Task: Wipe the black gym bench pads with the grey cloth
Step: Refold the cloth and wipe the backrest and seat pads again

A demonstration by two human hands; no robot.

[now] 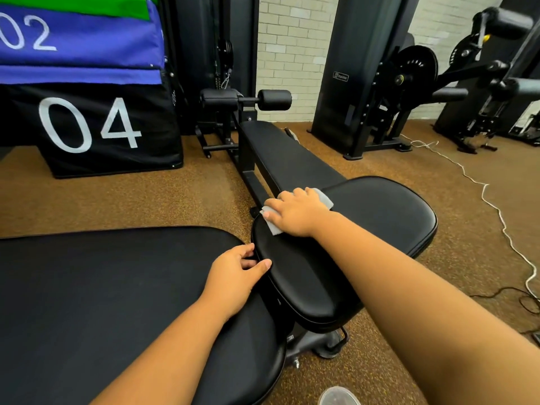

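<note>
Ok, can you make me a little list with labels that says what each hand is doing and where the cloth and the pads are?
place: gym floor with weight machines
right hand: lies flat on the grey cloth, pressing it onto the seat pad
left hand: grips the near edge of the seat pad, thumb on top
grey cloth: at the seat pad's far left corner, mostly under the hand
big pad: beside the seat pad, under the left arm
long bench pad: behind the cloth, untouched

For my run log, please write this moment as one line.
right hand: presses grey cloth on seat pad | left hand: grips pad edge
</note>
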